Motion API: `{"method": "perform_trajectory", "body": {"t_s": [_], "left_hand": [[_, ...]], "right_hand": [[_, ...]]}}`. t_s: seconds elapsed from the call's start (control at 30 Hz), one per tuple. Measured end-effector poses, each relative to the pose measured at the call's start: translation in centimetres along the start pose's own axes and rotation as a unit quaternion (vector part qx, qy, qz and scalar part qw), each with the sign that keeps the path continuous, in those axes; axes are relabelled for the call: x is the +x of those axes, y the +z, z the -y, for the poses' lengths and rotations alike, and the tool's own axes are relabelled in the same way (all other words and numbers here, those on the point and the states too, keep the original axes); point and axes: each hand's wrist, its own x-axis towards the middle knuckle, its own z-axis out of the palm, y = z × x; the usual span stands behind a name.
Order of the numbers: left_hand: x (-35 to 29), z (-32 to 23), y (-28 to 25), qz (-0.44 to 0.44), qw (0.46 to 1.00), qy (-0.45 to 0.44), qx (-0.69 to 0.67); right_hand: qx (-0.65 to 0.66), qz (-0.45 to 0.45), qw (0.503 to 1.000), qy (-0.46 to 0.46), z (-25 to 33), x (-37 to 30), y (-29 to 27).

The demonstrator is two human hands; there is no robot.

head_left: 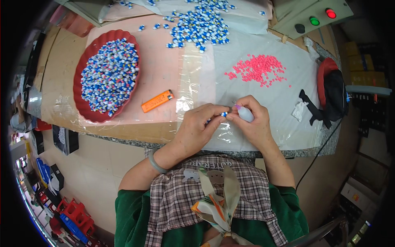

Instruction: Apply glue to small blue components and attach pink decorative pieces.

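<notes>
My left hand (196, 125) pinches a small blue-and-white piece (224, 114) between thumb and forefinger, near the table's front edge. More blue shows under its curled fingers, too covered to tell apart. In my right hand (259, 128) is a small white squeeze bottle (246, 114) with a purple, thin-tipped nozzle. The nozzle points toward the piece, and the two hands almost meet; whether the tip touches it I cannot tell. Beyond them lies a scatter of small pink pieces (259, 69). A heap of blue-and-white pieces (201, 24) spreads at the back.
A red scalloped tray (78, 96) full of similar pieces stands on the left. An orange lighter (157, 101) lies between it and my left hand. At right are a crumpled white wrapper (299, 110), a black cloth item (334, 92) and a control box with lit buttons (314, 21).
</notes>
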Motion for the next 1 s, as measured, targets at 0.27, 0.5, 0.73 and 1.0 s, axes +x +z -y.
{"method": "perform_trajectory", "body": {"t_s": [0.27,0.5,0.73,1.0], "left_hand": [[2.7,-0.2,-2.7,-0.01,0.868,-0.178,-0.464],[8.5,2.6,-8.6,-0.241,0.927,0.058,0.281],[10.0,6.0,-9.2,-0.227,0.88,0.048,0.414],[6.2,0.7,-7.1,-0.137,0.977,-0.047,0.154]], "right_hand": [[0.155,-0.042,0.984,0.072,0.1,0.0,-0.8],[0.15,-0.034,0.984,0.092,-0.3,-0.1,-0.9],[0.122,-0.021,0.989,0.075,-0.4,-0.1,-1.1],[0.279,-0.032,0.956,0.079,0.0,-0.5,-2.0]]}}
